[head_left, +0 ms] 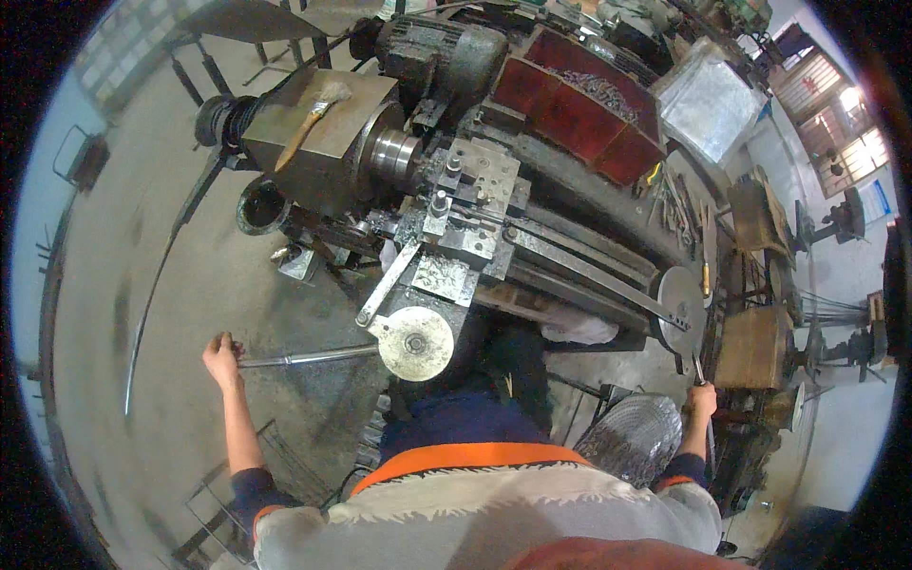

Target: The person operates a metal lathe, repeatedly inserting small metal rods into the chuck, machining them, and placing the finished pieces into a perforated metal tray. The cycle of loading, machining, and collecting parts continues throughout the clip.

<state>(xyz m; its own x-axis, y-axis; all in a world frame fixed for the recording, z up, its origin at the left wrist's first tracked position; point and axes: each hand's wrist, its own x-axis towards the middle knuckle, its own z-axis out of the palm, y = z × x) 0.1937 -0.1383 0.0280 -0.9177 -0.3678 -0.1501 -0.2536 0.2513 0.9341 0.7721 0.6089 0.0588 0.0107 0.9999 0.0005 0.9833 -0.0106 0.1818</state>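
Observation:
A small metal lathe fills the middle, its chuck [395, 157] facing the tool slide [480, 180]. My left hand [223, 361] is closed round the outer end of a long metal lever [313, 357], which runs to a round pale disc [415, 342] at the lathe's front. Far to the right, my right hand [701, 400] is closed on a thin lever handle [698, 369] below a larger grey disc [676, 309]. A flat steel bar [388, 285] slants from the slide to the pale disc. What the chuck holds, if anything, is too small to tell.
On the headstock [328, 109] lies a wooden-handled brush [302, 136]. Behind the lathe are an electric motor [446, 52] and a red tray [570, 119] of small metal parts. A thin rod [147, 323] reaches out at left; a dark, shiny, rounded seat [632, 437] is beside my right arm.

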